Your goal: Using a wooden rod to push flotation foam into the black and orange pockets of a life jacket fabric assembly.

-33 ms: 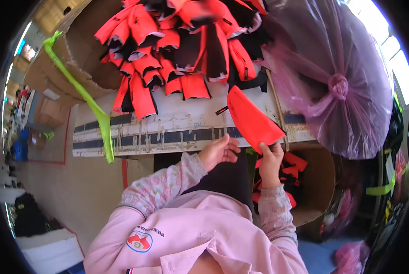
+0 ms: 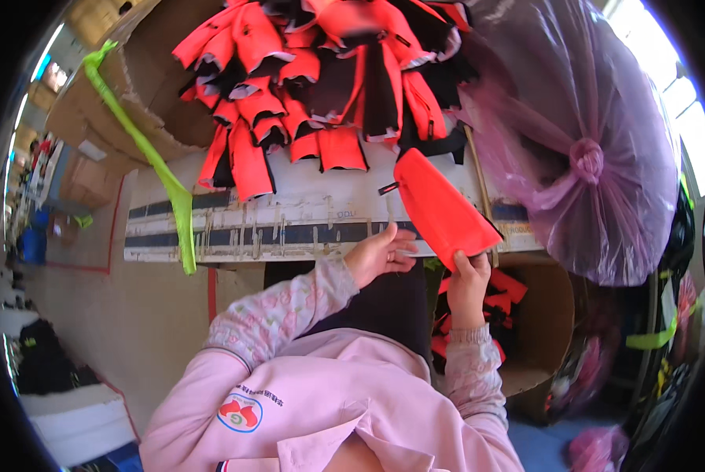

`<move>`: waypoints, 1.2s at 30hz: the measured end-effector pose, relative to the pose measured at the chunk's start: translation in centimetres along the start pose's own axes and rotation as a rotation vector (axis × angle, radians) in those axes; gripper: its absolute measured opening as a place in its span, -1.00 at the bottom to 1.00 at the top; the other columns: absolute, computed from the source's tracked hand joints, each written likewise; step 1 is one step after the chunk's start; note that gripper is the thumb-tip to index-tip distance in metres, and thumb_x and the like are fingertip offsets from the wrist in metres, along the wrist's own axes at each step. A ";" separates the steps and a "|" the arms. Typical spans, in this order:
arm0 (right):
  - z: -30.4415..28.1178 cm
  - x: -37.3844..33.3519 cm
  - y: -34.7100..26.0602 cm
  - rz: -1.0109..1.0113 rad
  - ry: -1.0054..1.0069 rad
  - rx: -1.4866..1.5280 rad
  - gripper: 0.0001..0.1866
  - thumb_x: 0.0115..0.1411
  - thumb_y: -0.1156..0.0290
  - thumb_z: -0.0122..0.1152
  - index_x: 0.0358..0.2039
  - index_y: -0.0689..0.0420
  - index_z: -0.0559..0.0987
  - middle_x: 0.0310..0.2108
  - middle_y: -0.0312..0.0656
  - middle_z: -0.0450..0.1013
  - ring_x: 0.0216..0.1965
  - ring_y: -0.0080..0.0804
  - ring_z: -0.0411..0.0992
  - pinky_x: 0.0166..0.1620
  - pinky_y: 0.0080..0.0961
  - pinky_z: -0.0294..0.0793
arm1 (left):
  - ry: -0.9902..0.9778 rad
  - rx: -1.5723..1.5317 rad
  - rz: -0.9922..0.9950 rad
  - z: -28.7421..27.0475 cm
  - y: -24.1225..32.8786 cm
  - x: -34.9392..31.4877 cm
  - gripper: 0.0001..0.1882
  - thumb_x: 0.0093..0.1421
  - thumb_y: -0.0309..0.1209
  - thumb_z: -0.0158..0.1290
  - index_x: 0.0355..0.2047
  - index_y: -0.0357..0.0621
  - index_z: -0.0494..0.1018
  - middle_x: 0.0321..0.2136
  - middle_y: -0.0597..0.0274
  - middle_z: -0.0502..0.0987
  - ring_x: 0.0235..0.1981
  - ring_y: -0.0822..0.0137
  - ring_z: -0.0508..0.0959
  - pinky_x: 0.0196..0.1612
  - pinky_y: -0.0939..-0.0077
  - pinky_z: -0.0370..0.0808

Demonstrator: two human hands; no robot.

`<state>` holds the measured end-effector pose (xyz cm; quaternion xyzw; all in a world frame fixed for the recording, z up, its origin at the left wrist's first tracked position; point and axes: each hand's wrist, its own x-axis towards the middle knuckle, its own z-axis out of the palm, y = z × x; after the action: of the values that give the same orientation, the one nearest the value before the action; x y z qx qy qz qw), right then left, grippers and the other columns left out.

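Observation:
My right hand (image 2: pixel 469 287) pinches the lower edge of a bright orange-red fabric piece (image 2: pixel 445 206). This tapered piece hangs over the table's front, its narrow end pointing up and away, with a small black tab on its left edge. To its left, my left hand (image 2: pixel 381 254) is empty, its fingers loosely bent and apart, close to the piece but not visibly gripping it. A heap of similar orange-red and black fabric pieces (image 2: pixel 340 149) with pale edges lies at the far side of the table (image 2: pixel 305 250).
A large tied translucent purple bag (image 2: pixel 596 212) bulges at the right. Beneath the table's right side, a cardboard box (image 2: pixel 553 315) holds more orange and black pieces. At the left, a neon yellow-green strip (image 2: pixel 152 153) hangs over a large cardboard carton (image 2: pixel 77 134).
The view has shifted slightly, and the heap appears a little to the right. The held piece and both hands stay nearly as they were.

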<state>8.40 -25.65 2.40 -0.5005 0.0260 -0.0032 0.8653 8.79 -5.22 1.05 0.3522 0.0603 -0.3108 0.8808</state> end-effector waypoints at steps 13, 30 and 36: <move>-6.5 2.0 -2.3 -0.599 0.150 -1.608 -0.69 0.07 0.36 0.18 -0.20 0.22 0.44 -0.33 -0.01 0.39 -0.36 -0.11 0.40 -0.36 -0.33 0.41 | 0.184 -0.021 0.523 5.9 3.7 5.6 -0.71 0.12 -0.41 0.08 -0.15 -0.22 0.40 -0.24 0.29 0.49 -0.21 0.43 0.47 -0.10 0.49 0.39; -10.4 -5.6 -6.6 -0.034 0.072 -1.264 -0.79 0.20 0.45 -0.04 -0.17 0.22 0.41 -0.39 -0.05 0.44 -0.44 -0.37 0.38 -0.31 -0.46 0.40 | 0.110 -0.374 0.571 2.8 13.9 4.1 -0.71 0.13 -0.33 0.04 -0.17 -0.19 0.39 -0.20 0.15 0.51 -0.16 0.23 0.50 0.01 0.24 0.38; -10.5 -10.9 -5.6 0.204 -0.080 -0.990 -0.79 0.21 0.47 -0.03 -0.18 0.23 0.48 -0.61 -0.37 0.30 -0.59 -0.70 0.22 -0.52 -0.70 0.24 | 0.091 -0.395 0.561 1.6 13.9 4.3 -0.67 0.13 -0.29 0.04 -0.14 -0.19 0.36 -0.17 0.14 0.49 -0.12 0.20 0.47 0.03 0.19 0.36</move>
<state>-2.87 -37.23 2.48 -0.8452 0.0399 0.1134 0.5207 20.29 -0.71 8.96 0.1913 0.0592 -0.0227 0.9795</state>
